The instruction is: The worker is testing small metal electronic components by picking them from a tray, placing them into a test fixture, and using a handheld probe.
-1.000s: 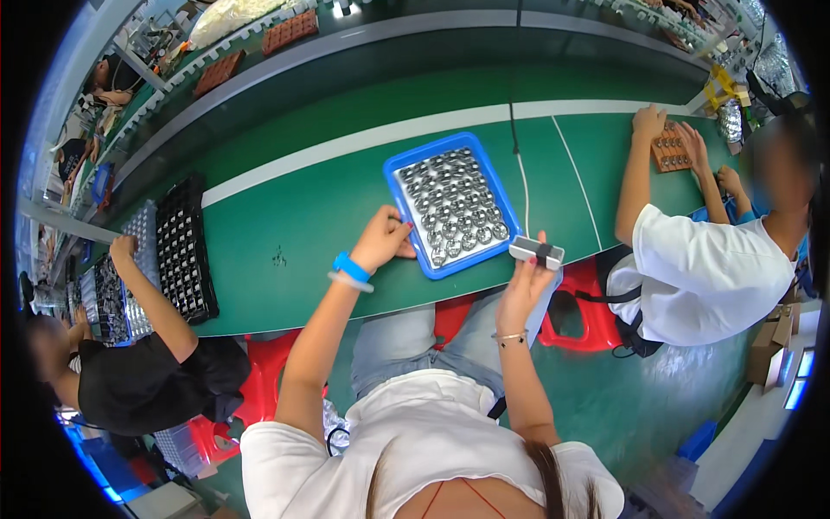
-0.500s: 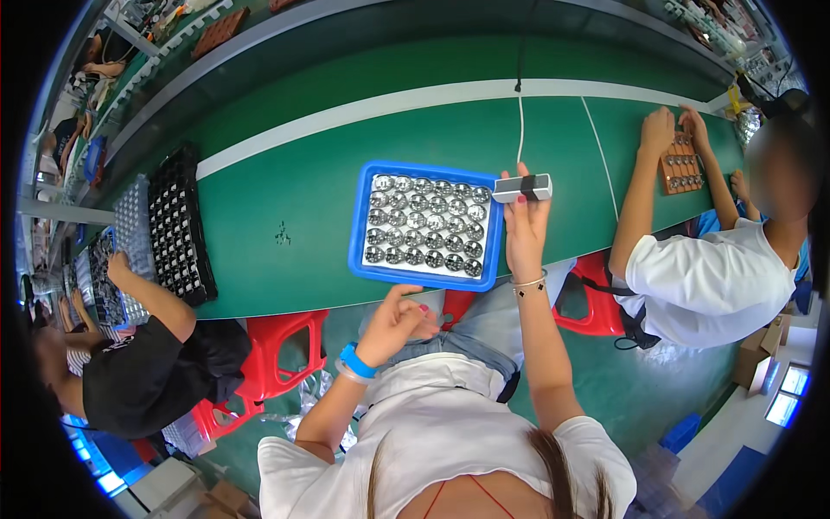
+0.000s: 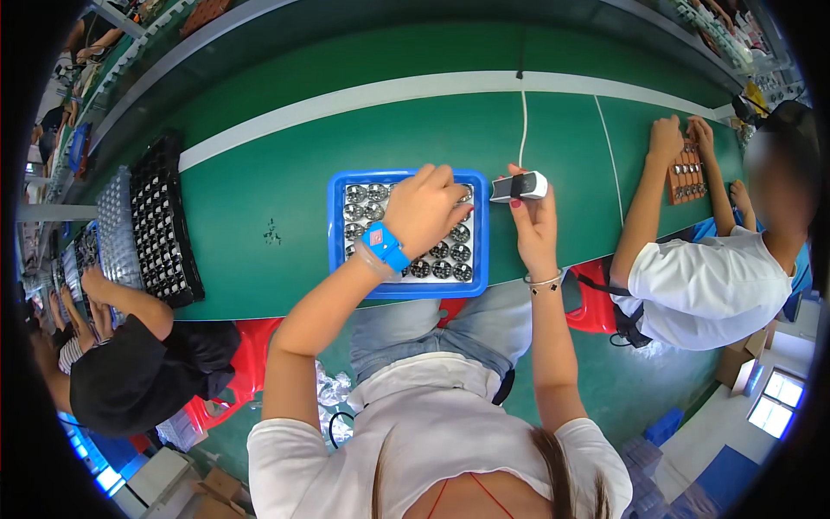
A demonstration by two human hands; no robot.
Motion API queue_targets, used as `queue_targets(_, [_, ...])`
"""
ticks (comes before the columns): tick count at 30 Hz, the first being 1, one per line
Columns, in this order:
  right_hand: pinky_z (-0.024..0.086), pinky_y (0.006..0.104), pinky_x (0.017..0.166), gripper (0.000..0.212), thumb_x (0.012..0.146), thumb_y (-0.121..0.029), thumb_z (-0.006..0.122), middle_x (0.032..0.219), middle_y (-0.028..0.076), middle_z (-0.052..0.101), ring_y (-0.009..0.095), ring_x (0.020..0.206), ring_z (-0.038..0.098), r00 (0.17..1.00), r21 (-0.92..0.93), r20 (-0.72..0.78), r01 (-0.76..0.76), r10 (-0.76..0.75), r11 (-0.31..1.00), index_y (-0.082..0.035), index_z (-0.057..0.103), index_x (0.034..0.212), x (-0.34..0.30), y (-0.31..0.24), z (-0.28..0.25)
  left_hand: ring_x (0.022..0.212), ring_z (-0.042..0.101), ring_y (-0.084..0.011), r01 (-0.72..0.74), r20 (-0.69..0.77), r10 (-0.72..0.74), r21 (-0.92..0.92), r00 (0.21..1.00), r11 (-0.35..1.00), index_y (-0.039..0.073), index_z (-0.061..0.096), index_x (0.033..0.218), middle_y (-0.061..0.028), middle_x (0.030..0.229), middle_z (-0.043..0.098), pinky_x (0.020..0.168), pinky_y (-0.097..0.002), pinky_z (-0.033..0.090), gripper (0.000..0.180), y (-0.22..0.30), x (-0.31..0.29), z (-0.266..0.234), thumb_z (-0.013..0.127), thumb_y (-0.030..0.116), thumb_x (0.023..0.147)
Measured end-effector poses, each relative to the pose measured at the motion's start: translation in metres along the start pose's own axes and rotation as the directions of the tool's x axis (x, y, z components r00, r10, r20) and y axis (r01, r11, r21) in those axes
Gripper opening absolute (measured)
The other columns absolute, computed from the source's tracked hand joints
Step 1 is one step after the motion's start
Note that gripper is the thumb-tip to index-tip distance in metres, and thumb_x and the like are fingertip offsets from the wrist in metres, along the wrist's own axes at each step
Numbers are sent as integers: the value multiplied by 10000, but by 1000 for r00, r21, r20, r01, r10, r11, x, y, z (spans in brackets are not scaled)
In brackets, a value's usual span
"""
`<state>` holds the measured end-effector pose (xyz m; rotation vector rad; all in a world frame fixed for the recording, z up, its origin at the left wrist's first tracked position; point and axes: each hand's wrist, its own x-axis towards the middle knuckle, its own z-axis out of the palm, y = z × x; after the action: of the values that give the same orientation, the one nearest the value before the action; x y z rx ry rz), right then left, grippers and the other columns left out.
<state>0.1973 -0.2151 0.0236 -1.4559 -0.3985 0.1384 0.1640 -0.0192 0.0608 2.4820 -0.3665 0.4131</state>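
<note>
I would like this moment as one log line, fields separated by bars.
left hand: over round metallic parts in blue tray, contact unclear | right hand: holding pale device beside tray | white cable: beyond right hand

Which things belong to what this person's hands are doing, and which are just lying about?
Belonging:
blue tray, under the left hand
round shiny parts in it
small pale device, in the right hand

Apparently just about:
black tray to the left
dark specks on the green table
red stool

1 device [image 3: 521, 187] | 1 central blue tray [image 3: 482, 242] | 1 white cable [image 3: 524, 121]
</note>
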Motion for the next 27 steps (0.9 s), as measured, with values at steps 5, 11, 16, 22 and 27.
queue_targets(5, [381,320,1004,371,853,14,571,1250,118,525,209,1158,506,999,-172,20,34,-31,984,2,490,1215,6,-7,0,708,537,-226,-101,61,97,61,993,993,83,660,787,-54,735,505,592,-356,462,102,-13,9,5,691,170,745])
queue_targets(11, [409,319,964,368,792,36,599,1207,125,541,229,1128,527,993,-344,87,106,-80,933,-4,550,1154,12,-13,5,690,522,-218,-307,6,307,45,952,951,90,631,756,-39,738,492,588,-347,441,100,-9,17,-6,689,171,746])
queue_targets(16, [417,327,960,345,850,-2,579,1220,131,541,221,1114,540,994,-318,78,99,-78,943,-1,511,1188,10,-13,5,699,516,-209,-265,-11,265,-26,964,964,92,630,755,-27,748,499,603,-346,426,96,-10,18,-9,687,169,746])
queue_targets(22, [405,390,990,385,937,-78,516,1287,170,500,284,1143,532,977,24,-198,84,-78,996,-3,389,1292,0,-6,-7,755,505,-199,-286,126,269,146,955,947,103,660,785,-23,757,507,661,-330,391,109,-24,18,1,697,195,738])
queue_targets(27, [412,381,981,391,914,-60,553,1272,151,502,278,1136,540,996,-74,-57,60,-64,995,1,408,1271,-12,-7,-13,777,498,-198,-201,83,197,47,977,978,104,672,794,-19,774,504,688,-334,362,121,-16,12,-5,709,200,731])
